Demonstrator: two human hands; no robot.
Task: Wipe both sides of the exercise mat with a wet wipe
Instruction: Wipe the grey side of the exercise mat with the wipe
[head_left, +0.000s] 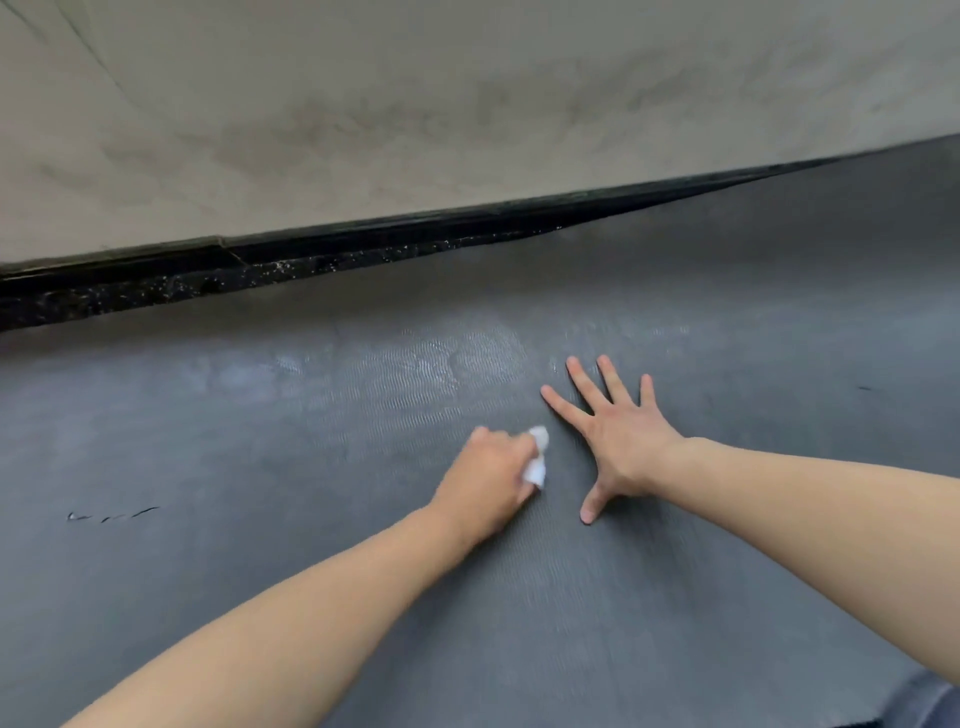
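Gripping w/ my left hand (485, 475): fingers curled round a scrunched white wet wipe (692, 457), pressed onto the exercise mat (260, 441). Wipe pokes out on the thumb side, just beside my right hand (615, 436), not touching it. Right hand lies flat on the mat, fingers straight & spread, thumb angled back toward me. Mat is dark grey, finely ribbed, w/ shiny damp patches beyond my hands. Both forearms bare, reaching fwd. Far mat edge runs near a black baseboard (363, 244) under a pale wall (415, 104).
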